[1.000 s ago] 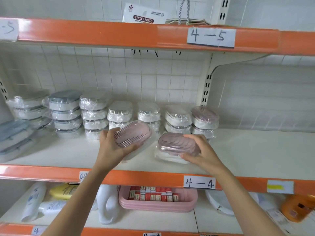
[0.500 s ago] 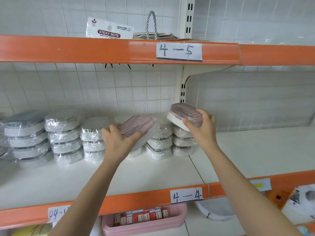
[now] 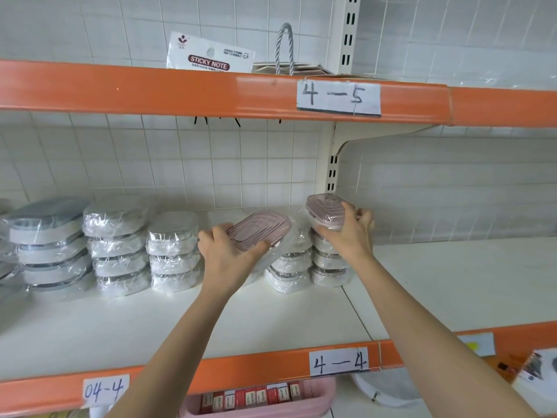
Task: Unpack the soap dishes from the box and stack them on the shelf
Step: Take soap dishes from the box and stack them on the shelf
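Well advanced — several wrapped stacks [image 3: 117, 245] already on the shelf [image 3: 452, 285]. Left hand [image 3: 227, 254] gripping a tilted pink soap dish [image 3: 259, 232] before the middle stacks; right hand [image 3: 349, 233] gripping another pink dish [image 3: 327, 209] atop the rightmost stack — neither released. Box out of view; remainder unknown.

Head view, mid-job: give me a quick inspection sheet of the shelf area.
Surface: white shelf board with orange front edge, labelled 4-4.
Job's things: stacks of plastic-wrapped soap dishes; two pink-lidded wrapped soap dishes, left one, right one.
Clutter: nothing seen.
Hands: left hand grips the left dish; right hand grips the right dish atop the end stack.
Cables: nothing seen.
Surroundings: white tiled wall; sticky note pack above.
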Action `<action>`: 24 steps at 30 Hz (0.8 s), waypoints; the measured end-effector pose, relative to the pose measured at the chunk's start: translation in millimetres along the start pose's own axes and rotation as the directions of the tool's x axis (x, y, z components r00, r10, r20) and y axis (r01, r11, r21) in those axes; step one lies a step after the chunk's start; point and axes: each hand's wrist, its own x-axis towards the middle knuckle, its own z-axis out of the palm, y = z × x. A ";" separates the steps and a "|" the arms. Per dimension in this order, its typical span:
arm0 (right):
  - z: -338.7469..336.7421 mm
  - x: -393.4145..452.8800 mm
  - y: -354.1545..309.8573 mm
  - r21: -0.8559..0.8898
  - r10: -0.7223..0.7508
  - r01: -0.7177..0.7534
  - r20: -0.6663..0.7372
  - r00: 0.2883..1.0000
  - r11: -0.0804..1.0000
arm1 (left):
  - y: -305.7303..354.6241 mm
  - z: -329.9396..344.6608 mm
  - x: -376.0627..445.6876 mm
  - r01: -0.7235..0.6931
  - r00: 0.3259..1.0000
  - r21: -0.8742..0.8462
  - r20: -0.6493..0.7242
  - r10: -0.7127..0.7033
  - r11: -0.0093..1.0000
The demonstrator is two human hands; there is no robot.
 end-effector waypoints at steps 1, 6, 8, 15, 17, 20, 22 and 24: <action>-0.7 -0.8 -0.4 -0.017 -0.001 0.001 0.000 1.000 1.000 | 0.8 1.2 -0.2 0.003 1.000 -0.006 0.006 -0.003 1.000; -11.2 -1.3 -0.5 -0.042 0.012 -0.010 0.055 0.998 0.999 | 3.8 8.0 -0.2 0.011 0.999 -0.033 0.036 -0.010 0.999; -16.8 -2.9 0.3 -0.059 0.023 -0.019 0.067 0.997 0.998 | 6.4 11.2 0.4 0.013 0.999 -0.045 0.051 -0.010 0.999; -43.2 -31.0 -0.4 -0.031 -0.080 0.079 -0.032 0.996 0.996 | 21.2 28.8 7.0 0.025 0.996 -0.086 0.087 -0.017 0.996; -49.8 -38.0 0.7 -0.001 -0.104 0.104 -0.040 0.994 0.995 | 24.0 33.8 8.7 0.016 0.995 -0.080 0.098 -0.008 0.997; -58.7 -47.7 4.5 0.105 -0.121 0.123 -0.034 0.992 0.987 | 27.2 36.2 6.1 -0.022 0.989 -0.096 0.141 0.035 0.995; -64.9 -55.9 9.9 0.276 -0.140 0.116 0.068 0.988 0.954 | 27.3 33.8 1.8 -0.055 0.975 -0.139 0.207 0.083 0.989; -71.1 -66.0 14.7 0.471 -0.158 0.030 0.235 0.959 0.882 | 24.9 31.1 -2.4 -0.097 0.943 -0.183 0.299 0.149 0.978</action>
